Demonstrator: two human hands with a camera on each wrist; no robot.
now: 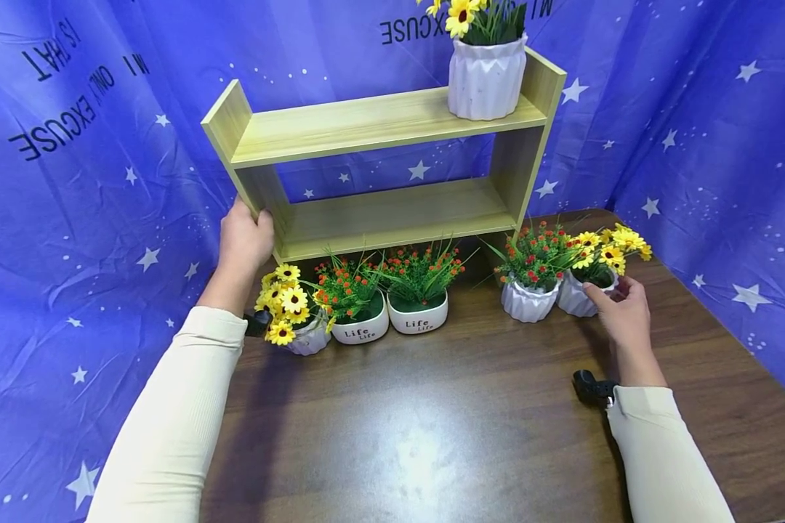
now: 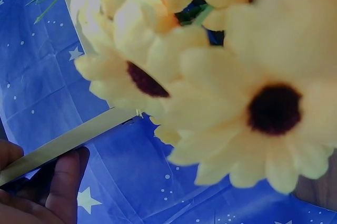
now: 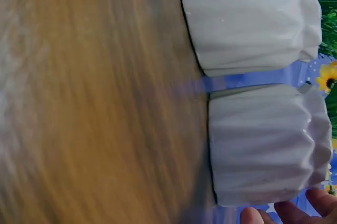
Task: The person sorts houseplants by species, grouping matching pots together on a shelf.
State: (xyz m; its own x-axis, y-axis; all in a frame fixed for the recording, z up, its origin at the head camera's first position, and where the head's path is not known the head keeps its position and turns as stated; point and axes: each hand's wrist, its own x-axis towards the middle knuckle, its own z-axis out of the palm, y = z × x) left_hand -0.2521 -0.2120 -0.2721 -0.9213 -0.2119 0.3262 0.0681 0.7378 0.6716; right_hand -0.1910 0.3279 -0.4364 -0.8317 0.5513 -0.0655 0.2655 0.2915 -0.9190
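Observation:
My left hand [image 1: 245, 234] grips the left side panel of a light wooden two-tier shelf [image 1: 392, 212]; the left wrist view shows thumb and fingers on either side of a board edge [image 2: 63, 142]. At the right, my right hand [image 1: 624, 319] is beside a white fluted pot [image 1: 578, 296] of yellow flowers, its thumb before the pot and its fingertips by the side. Whether they press on it is unclear. In the right wrist view that pot [image 3: 266, 147] stands on the table, with fingers [image 3: 287, 213] just past its side.
Next to it stands a white pot [image 1: 530, 301] of red flowers. Two oval "Life" pots [image 1: 360, 330] and a yellow-flower pot [image 1: 309, 338] line the shelf's front left. Another fluted pot [image 1: 486, 80] sits on the top tier. Blue star curtains [image 1: 713, 145] surround the wooden table [image 1: 405, 428].

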